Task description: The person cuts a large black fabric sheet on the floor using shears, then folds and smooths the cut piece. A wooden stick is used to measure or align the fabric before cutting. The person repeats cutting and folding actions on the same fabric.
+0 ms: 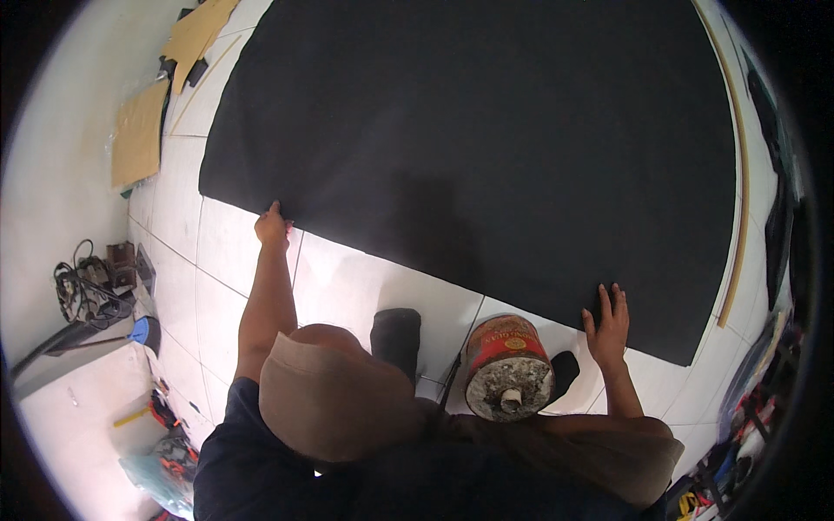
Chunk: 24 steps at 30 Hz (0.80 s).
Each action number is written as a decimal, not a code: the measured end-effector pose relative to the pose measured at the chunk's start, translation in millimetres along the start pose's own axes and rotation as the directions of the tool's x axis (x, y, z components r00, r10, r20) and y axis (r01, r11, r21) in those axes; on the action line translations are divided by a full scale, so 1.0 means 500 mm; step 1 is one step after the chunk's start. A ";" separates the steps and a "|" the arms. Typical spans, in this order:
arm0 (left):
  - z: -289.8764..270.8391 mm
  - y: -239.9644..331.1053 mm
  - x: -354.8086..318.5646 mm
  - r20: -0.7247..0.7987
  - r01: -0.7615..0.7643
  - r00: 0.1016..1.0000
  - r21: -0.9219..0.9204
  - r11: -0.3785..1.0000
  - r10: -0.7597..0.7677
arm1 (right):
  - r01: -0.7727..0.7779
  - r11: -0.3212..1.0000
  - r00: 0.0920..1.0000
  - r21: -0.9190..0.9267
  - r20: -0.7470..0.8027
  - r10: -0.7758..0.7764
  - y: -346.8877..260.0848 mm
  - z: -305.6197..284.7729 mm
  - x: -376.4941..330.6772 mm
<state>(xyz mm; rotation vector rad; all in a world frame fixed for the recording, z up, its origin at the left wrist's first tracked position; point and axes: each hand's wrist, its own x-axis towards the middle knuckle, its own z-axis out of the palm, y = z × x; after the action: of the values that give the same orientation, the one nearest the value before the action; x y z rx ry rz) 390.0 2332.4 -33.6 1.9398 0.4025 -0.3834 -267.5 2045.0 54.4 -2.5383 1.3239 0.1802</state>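
Note:
A large black sheet [486, 130], seemingly fabric, lies spread over the white tiled floor ahead of me. At its near left edge, my left hand [274, 228] is closed on the border, a finger on top and the rest curled. My right hand [610, 328] rests palm down at the near right edge, fingers spread flat on the sheet. Between my legs stands a red and yellow round tin [508, 369], its top crusted grey with a short stub in the middle. It is closer to my right hand than to my left.
Tan pattern pieces [139, 130] lie along the left wall. Farther down that side are a tool with a coiled black cable [82, 291] and a blue brush-like item [146, 333]. A long tan strip [741, 191] runs beside the sheet's right edge. My dark-socked foot [397, 340] is near the sheet.

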 end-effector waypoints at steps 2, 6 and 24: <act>-0.008 0.008 0.005 -0.038 0.009 0.999 0.008 1.000 -0.009 | 0.002 0.999 0.998 0.040 0.055 -0.004 0.003 -0.017 0.008; -0.013 0.062 0.045 -0.114 -0.043 0.993 -0.161 0.986 0.025 | 0.039 0.997 0.994 0.070 0.101 -0.046 0.031 -0.015 -0.001; -0.021 0.094 0.110 0.165 0.077 0.986 -0.624 0.778 0.035 | 0.087 0.994 0.924 -0.059 0.377 -0.059 0.010 -0.025 0.052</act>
<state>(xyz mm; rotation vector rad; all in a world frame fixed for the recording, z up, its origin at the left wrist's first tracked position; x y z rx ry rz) 460.9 2330.1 -16.1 1.2324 0.3810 -0.3648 -256.8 2018.5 59.3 -2.4436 1.0884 0.6756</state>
